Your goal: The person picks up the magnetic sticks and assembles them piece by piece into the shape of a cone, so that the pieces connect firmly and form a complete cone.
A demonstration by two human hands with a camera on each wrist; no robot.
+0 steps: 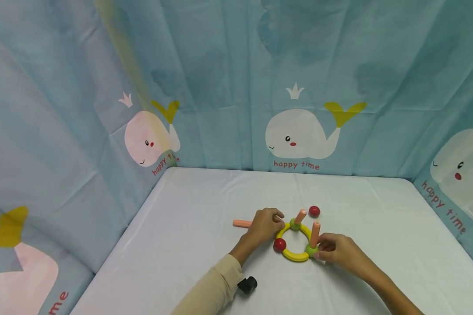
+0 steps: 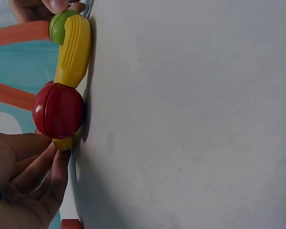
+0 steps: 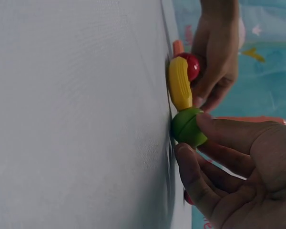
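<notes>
A ring of yellow curved pieces lies on the table, joined by a red ball and two green balls, one at the far side and one at the near right. From each green ball an orange stick rises, the nearer stick looking nearly upright. My left hand pinches a yellow piece at the ring's left, just past the red ball. On the right, the thumb and fingers of my right hand pinch the near green ball.
A loose red ball sits behind the ring. Another orange stick lies left of it, partly hidden by my left hand. A small black object shows beside the left sleeve. Blue curtains with whales stand around the white table.
</notes>
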